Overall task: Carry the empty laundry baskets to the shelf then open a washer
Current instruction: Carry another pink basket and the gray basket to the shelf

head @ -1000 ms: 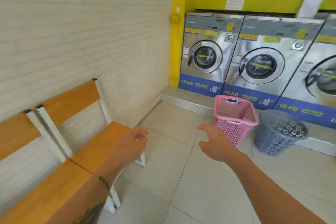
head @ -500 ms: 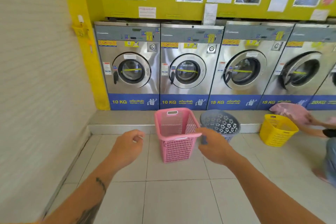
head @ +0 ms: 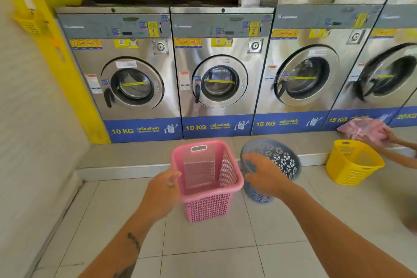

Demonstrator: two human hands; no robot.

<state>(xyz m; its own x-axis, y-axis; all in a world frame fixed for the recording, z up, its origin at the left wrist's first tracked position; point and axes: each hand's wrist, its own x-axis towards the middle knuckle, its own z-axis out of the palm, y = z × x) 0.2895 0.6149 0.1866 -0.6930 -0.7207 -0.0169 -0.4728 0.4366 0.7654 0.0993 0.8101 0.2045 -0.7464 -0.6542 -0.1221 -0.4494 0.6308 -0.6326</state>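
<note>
An empty pink square laundry basket [head: 204, 187] stands on the tiled floor in front of the washers. My left hand [head: 161, 192] is at its left rim, fingers loosely curled, thumb touching the edge. Just to the right, an empty grey-blue round basket [head: 279, 162] leans at a tilt. My right hand [head: 262, 175] is closed over its near rim. Washer 1 [head: 133, 86] and washer 2 [head: 220, 83], both 10 KG, stand straight ahead on a raised step with doors closed. No shelf is in view.
Further washers [head: 306, 77] continue to the right. Another person's hands [head: 390, 136] hold pink cloth over a yellow basket [head: 352, 162] at the right. A white wall [head: 33, 142] runs along the left, and a step edge [head: 126, 171] fronts the machines.
My view swung from the wooden bench to face the washers and came closer. Both hands reached forward; the left arrived at the pink rim, the right took the grey basket's rim.
</note>
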